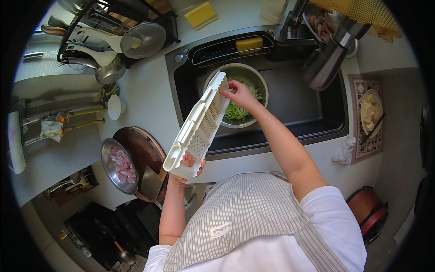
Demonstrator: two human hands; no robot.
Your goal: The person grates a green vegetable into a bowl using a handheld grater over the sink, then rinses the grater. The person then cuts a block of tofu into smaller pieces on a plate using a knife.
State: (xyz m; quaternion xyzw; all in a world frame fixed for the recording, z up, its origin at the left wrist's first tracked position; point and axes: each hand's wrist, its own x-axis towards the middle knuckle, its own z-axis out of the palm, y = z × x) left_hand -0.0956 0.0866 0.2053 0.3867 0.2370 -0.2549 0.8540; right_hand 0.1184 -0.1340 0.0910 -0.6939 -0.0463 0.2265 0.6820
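A long white plastic mandoline grater (204,129), with several slotted and perforated panels, is held at a slant over the near left edge of the sink. My left hand (190,165) grips its lower end, with fingers wrapped around from underneath. At the upper end my right hand (243,97) has its thumb on the scalloped edge; its other fingers are partly hidden. Beneath lies a round metal bowl (265,98) in the sink, containing shredded green vegetable (236,112). The grater hides part of the bowl.
The dark sink (295,102) has a faucet (326,64) and a wire rack with a yellow sponge (249,44). At left, a metal bowl of sliced raw meat (123,166) sits by a round cutting board (136,142) and cleaver (151,183). A plate (372,110) stands at right.
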